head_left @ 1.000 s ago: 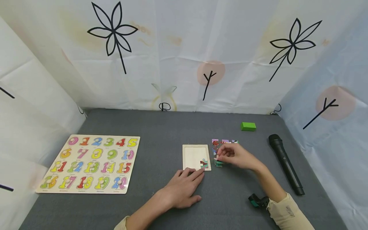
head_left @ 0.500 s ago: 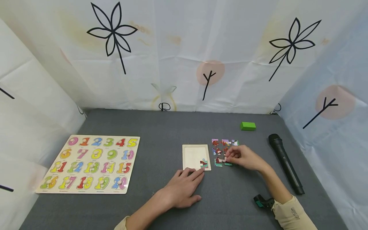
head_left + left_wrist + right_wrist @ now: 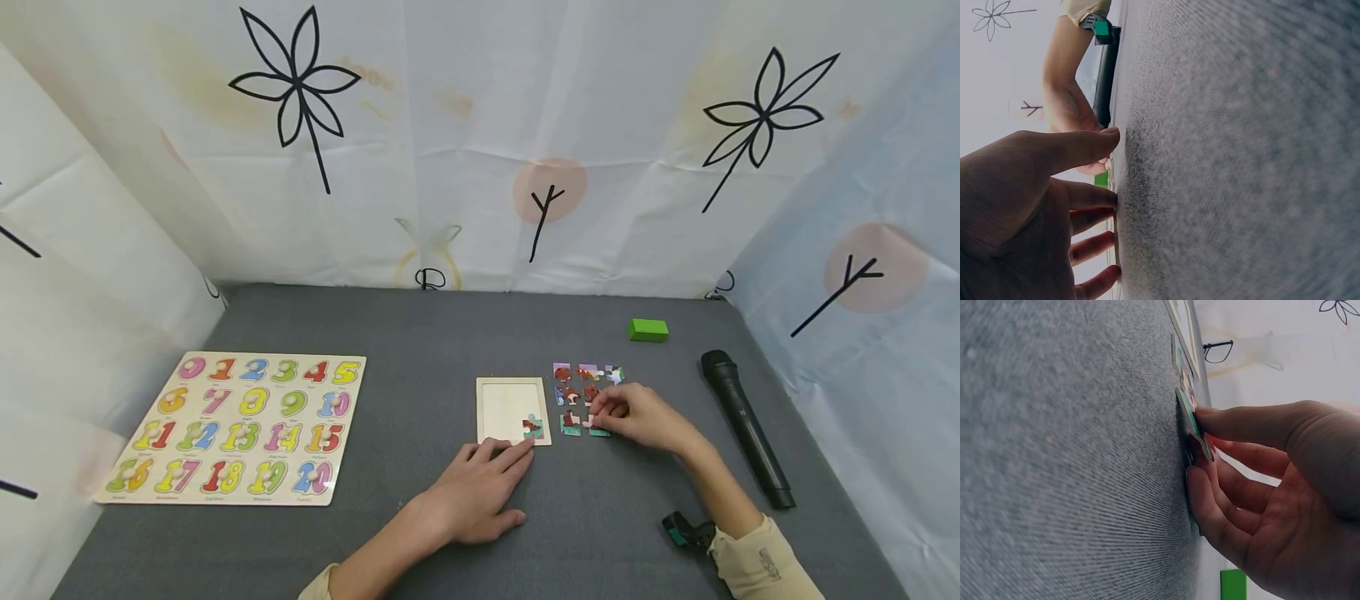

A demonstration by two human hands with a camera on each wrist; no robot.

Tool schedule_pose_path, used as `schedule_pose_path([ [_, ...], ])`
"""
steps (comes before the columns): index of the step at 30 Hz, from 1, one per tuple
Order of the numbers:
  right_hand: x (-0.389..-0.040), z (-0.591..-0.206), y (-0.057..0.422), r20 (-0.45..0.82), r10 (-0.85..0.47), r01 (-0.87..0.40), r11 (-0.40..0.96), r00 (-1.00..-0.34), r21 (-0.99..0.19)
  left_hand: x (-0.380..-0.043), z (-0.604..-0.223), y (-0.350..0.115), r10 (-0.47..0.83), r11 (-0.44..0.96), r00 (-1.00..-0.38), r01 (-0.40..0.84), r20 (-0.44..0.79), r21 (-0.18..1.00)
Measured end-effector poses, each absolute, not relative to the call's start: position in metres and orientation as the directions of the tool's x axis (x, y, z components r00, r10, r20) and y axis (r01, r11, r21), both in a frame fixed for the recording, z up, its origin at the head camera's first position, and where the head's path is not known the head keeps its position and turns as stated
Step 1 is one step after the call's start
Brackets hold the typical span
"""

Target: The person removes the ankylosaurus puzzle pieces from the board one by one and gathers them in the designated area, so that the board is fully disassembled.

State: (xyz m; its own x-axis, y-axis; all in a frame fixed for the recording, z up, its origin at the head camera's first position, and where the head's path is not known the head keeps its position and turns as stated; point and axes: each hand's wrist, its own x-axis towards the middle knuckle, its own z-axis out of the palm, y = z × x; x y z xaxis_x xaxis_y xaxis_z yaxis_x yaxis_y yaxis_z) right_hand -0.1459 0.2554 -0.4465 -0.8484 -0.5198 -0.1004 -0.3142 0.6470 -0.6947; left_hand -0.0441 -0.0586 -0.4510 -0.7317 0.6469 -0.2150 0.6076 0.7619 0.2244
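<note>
My left hand [image 3: 480, 493] lies with spread, fairly straight fingers at the near edge of a small pale wooden puzzle tray [image 3: 502, 402], fingertips touching its rim. One jigsaw piece [image 3: 533, 427], red-brown and green, sits in the tray's lower right corner. Right of the tray, several loose jigsaw pieces [image 3: 571, 396] lie in rough rows. At the nearest row, my right hand [image 3: 639, 415] pinches a green-edged jigsaw piece [image 3: 1191, 419] between thumb and fingers. The right wrist view shows this piece tilted, one end lifted off the cloth. Its picture is mostly hidden.
A wooden number board [image 3: 232, 429] with knobbed pieces lies on the left. A green block [image 3: 648, 330] stands at the back right, and a black microphone [image 3: 746, 429] lies right of my right arm. White printed curtains [image 3: 465, 125] border the grey table [image 3: 420, 333].
My right hand has shifted right, from the leftmost piece of the nearest row to the one beside it, uncovering several loose pieces. The left hand stays put.
</note>
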Motion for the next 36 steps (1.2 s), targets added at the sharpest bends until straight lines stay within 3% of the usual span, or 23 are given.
schedule_pose_path([
  [13, -0.138, -0.445, 0.25, -0.044, -0.468, -0.344, 0.706, -0.883, -0.62, -0.045, -0.45, -0.06, 0.656, 0.754, -0.725, 0.614, -0.209, 0.234],
  [36, -0.135, -0.45, 0.223, 0.014, -0.52, -0.334, 0.528, -0.854, -0.781, -0.056, -0.451, -0.069, 0.682, 0.712, -0.717, 0.606, -0.143, 0.355],
])
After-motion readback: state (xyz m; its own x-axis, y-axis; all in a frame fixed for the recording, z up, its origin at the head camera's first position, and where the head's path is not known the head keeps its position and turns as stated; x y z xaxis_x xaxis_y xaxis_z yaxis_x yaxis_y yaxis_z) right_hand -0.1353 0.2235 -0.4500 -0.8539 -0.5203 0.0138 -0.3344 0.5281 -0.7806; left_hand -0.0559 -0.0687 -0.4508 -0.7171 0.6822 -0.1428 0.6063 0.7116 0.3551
